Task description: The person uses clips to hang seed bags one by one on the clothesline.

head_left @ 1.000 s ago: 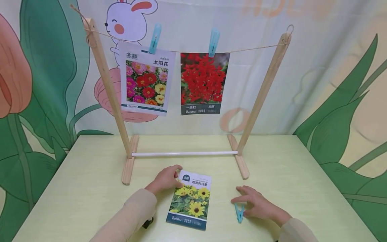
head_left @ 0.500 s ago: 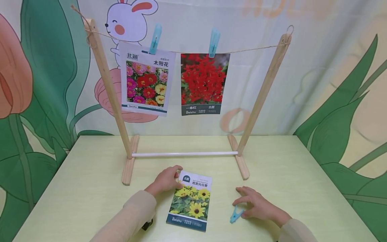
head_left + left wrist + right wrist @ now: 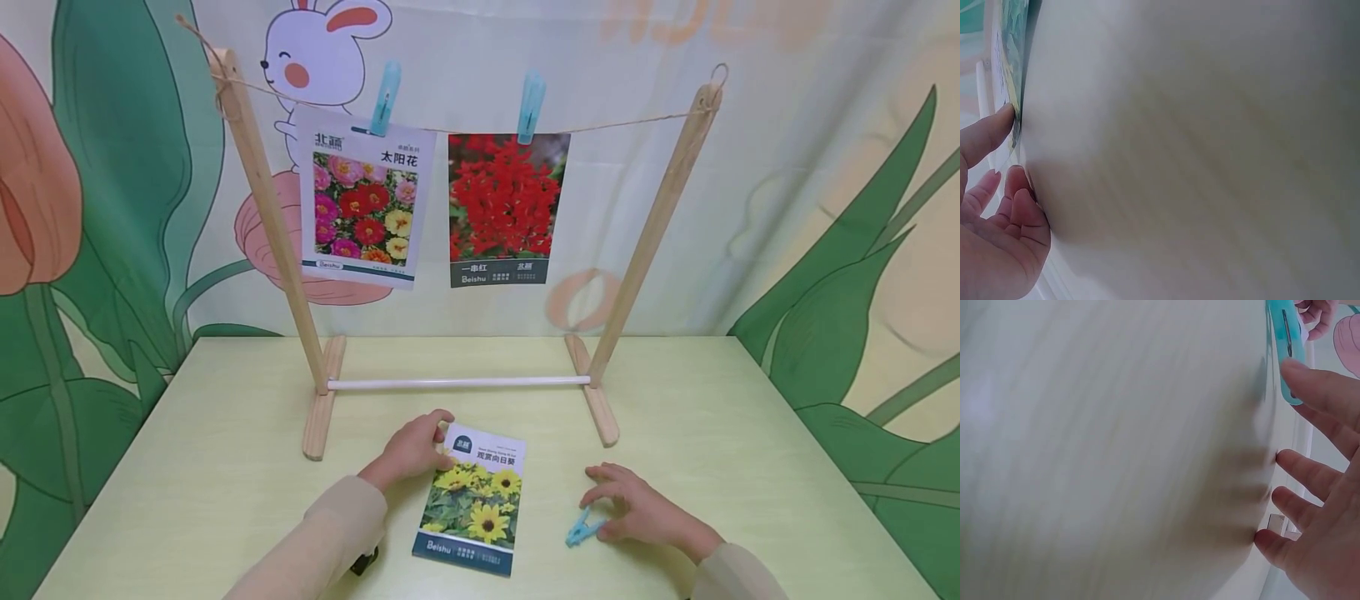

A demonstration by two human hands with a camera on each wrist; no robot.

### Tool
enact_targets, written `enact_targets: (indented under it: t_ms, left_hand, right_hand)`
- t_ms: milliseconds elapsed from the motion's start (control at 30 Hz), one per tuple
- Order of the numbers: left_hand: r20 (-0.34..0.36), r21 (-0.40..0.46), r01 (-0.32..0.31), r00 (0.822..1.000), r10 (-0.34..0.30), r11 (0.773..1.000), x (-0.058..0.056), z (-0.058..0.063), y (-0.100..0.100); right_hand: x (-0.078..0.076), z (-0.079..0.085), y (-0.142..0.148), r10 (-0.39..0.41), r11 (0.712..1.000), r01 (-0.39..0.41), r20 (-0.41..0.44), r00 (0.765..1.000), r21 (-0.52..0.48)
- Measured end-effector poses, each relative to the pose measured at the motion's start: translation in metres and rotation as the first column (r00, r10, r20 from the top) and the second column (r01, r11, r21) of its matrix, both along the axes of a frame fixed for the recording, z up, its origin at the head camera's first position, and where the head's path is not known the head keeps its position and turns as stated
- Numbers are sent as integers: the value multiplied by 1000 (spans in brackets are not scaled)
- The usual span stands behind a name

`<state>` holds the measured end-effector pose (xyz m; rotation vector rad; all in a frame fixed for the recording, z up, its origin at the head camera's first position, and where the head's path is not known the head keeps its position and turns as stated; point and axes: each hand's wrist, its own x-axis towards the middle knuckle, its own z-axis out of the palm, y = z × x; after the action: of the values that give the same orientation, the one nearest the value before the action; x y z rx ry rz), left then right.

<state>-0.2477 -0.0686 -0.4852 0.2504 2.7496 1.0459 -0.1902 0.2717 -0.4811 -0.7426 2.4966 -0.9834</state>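
Note:
A seed packet (image 3: pixel 474 500) with yellow sunflowers lies on the table. My left hand (image 3: pixel 411 450) holds it by its upper left edge, the thumb on the printed front. In the left wrist view the thumb (image 3: pixel 999 125) presses the packet's edge (image 3: pixel 1013 62), and the other fingers curl by the tabletop. My right hand (image 3: pixel 637 508) pinches a light blue clothespin (image 3: pixel 582 530) by its handle end, between thumb and index finger. The clothespin (image 3: pixel 1286 337) is close above the table, its jaws toward the lower left. The other right fingers touch down on the tabletop.
Behind the hands stands a wooden frame (image 3: pixel 266 208) with a white crossbar (image 3: pixel 457 383) and a twine line (image 3: pixel 615 123). From it hang a portulaca packet (image 3: pixel 363 200) and a red salvia packet (image 3: pixel 506 208), each under a blue clothespin (image 3: pixel 531 107).
The clothespin has turned in my right fingers, its jaw end swinging from pointing down to the lower left. My left hand and the sunflower packet have hardly moved.

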Motion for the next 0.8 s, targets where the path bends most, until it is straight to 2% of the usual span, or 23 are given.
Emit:
enact_targets:
  t_ms: [333, 800]
  left_hand:
    - [7, 25, 3, 1000, -4, 1000, 2, -3, -1]
    - [-2, 35, 18, 1000, -18, 999, 4, -2, -2]
  right_hand:
    - [-3, -3, 0, -16, 998, 18, 25, 1000, -57]
    - [-1, 5, -6, -62, 989, 67, 38, 997, -135]
